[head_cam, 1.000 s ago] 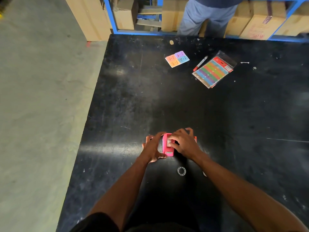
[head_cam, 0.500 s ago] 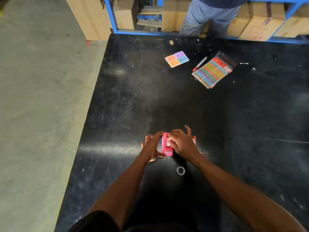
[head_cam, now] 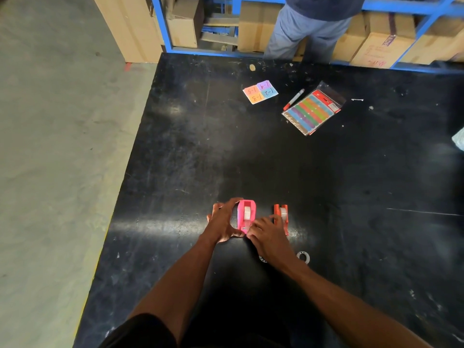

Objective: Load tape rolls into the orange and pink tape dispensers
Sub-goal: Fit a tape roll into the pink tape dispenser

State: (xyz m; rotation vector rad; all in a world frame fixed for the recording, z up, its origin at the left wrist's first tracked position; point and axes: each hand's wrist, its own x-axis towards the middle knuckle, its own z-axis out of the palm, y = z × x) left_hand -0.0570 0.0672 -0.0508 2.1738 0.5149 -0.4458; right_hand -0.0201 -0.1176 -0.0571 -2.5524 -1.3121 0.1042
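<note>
A pink tape dispenser (head_cam: 246, 215) stands on the black table (head_cam: 326, 184) with a clear tape roll seated in it. My left hand (head_cam: 224, 221) cups its left side, thumb and fingers around it. My right hand (head_cam: 266, 233) rests at the dispenser's near end, fingertips on its cutter end. Just to the right stands an orange tape dispenser (head_cam: 283, 215), also with a clear roll in it, touched by no more than my right hand's back. Two small white ring cores (head_cam: 303, 257) lie on the table behind my right wrist, one partly hidden.
Coloured sticky notes (head_cam: 260, 92), a red-capped marker (head_cam: 293, 99) and a pack of coloured label strips (head_cam: 312, 111) lie at the far side. A person in grey trousers (head_cam: 296, 33) stands beyond the table by blue shelving with cardboard boxes. The table's left edge drops to concrete floor.
My right hand has slid back from over the pink dispenser's top to its near end, uncovering the roll and the orange dispenser. My left hand has stayed on the pink dispenser.
</note>
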